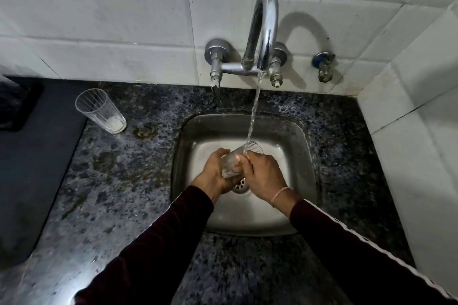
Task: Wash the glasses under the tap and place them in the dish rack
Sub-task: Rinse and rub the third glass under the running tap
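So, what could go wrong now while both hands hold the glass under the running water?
The wet clear ribbed glass, gripped by the left hand and right hand, might slip and hit the steel sink. Water from the chrome tap strikes its tilted rim and may splash the speckled granite counter. The second clear glass, holding white residue, stands near the counter's left edge.

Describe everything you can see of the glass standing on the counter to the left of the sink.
The glass on the counter is a clear, tapered tumbler with fine vertical ribs, wider at the rim than at the base. It stands upright on its base on the dark speckled counter, left of the sink and near the tiled wall. A little white residue sits in its bottom. Nothing touches it except the counter; both hands are away from it, over the sink.
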